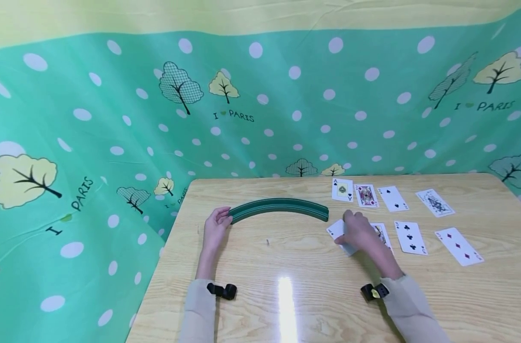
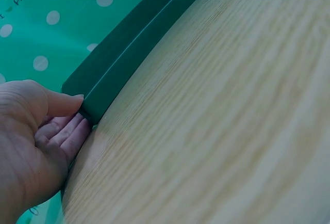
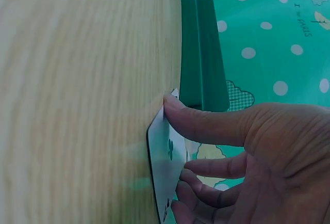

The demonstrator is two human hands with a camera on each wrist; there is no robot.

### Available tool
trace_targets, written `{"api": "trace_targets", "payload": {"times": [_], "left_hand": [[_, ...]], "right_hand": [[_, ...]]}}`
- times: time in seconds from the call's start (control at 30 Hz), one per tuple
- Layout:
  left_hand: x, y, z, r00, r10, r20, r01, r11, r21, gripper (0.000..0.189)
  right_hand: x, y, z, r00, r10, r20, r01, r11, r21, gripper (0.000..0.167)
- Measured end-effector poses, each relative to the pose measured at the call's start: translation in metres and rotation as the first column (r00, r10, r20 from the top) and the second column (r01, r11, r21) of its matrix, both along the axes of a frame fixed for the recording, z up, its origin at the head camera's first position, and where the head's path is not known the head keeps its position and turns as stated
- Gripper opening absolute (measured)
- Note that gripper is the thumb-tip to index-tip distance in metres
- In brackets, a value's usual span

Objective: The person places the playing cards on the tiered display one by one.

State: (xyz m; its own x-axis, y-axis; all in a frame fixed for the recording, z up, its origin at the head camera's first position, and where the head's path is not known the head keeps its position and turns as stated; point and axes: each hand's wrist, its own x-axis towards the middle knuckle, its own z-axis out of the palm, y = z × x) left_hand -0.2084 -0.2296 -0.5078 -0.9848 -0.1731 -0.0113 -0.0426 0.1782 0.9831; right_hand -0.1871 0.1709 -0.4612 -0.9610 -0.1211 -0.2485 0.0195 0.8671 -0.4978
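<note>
My left hand (image 1: 216,228) pinches the left end of a curved green card holder (image 1: 279,205), which lies on the wooden table. In the left wrist view the thumb (image 2: 67,104) is at the holder's end and the fingers curl beneath it. My right hand (image 1: 358,232) is just beyond the holder's right end and grips an ace of clubs (image 3: 164,152) by its edges, thumb on one side and fingers on the other. The card appears tilted, close to the tabletop. Part of a face card (image 1: 383,234) behind the right hand is hidden.
An ace of spades (image 1: 342,190), a face card (image 1: 366,195), a two of spades (image 1: 393,198) and a joker-like card (image 1: 435,203) form the back row. In front lie a three of clubs (image 1: 411,237) and a three of diamonds (image 1: 459,246). A green patterned cloth (image 1: 260,138) hangs behind.
</note>
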Motion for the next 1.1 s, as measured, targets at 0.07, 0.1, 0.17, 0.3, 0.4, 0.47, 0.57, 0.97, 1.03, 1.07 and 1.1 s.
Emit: {"api": "trace_targets", "payload": {"times": [0.07, 0.1, 0.17, 0.3, 0.4, 0.47, 0.57, 0.97, 1.03, 1.07, 1.1], "left_hand": [[0.0, 0.0, -0.001, 1.0, -0.003, -0.002, 0.003, 1.0, -0.004, 0.036], [0.0, 0.0, -0.001, 1.0, -0.003, 0.0, 0.003, 1.0, -0.006, 0.036], [0.0, 0.001, -0.002, 1.0, 0.0, 0.005, 0.0, 1.0, -0.008, 0.036], [0.001, 0.003, -0.003, 1.0, 0.007, 0.02, -0.007, 1.0, -0.012, 0.036], [0.0, 0.006, -0.004, 1.0, 0.001, 0.019, -0.001, 1.0, -0.009, 0.036], [0.0, 0.009, -0.006, 1.0, 0.002, 0.022, -0.002, 1.0, -0.01, 0.036], [0.0, 0.01, -0.007, 1.0, 0.006, 0.028, -0.006, 1.0, -0.006, 0.035], [0.001, 0.003, -0.002, 0.999, 0.018, 0.035, -0.017, 1.0, -0.025, 0.037], [0.0, 0.003, -0.001, 0.999, 0.015, 0.035, -0.014, 0.999, -0.031, 0.038], [-0.001, 0.002, -0.001, 0.999, 0.016, 0.034, -0.015, 0.999, -0.032, 0.038], [-0.002, 0.002, 0.0, 0.999, 0.017, 0.032, -0.016, 0.999, -0.033, 0.038]], "right_hand": [[-0.002, 0.002, -0.001, 1.0, -0.01, 0.016, 0.01, 1.0, -0.016, 0.07], [-0.002, 0.004, -0.001, 0.999, -0.013, 0.029, 0.014, 0.999, -0.035, 0.069], [-0.004, 0.008, 0.001, 0.999, -0.003, 0.041, 0.006, 0.998, -0.069, 0.065], [-0.009, 0.021, 0.012, 1.0, 0.028, -0.01, -0.03, 0.983, -0.183, 0.051], [-0.013, 0.029, 0.026, 0.994, -0.003, -0.112, -0.025, 0.969, -0.245, 0.046], [-0.015, 0.032, 0.034, 0.987, -0.055, -0.148, 0.011, 0.958, -0.287, 0.045], [-0.017, 0.035, 0.042, 0.978, -0.132, -0.16, 0.074, 0.942, -0.326, 0.048], [-0.023, 0.029, 0.044, 0.966, -0.224, -0.131, 0.147, 0.889, -0.433, 0.039], [-0.024, 0.028, 0.045, 0.964, -0.236, -0.125, 0.158, 0.881, -0.447, 0.039], [-0.024, 0.029, 0.046, 0.962, -0.241, -0.127, 0.16, 0.878, -0.452, 0.038], [-0.024, 0.029, 0.047, 0.961, -0.244, -0.133, 0.16, 0.876, -0.455, 0.038]]}}
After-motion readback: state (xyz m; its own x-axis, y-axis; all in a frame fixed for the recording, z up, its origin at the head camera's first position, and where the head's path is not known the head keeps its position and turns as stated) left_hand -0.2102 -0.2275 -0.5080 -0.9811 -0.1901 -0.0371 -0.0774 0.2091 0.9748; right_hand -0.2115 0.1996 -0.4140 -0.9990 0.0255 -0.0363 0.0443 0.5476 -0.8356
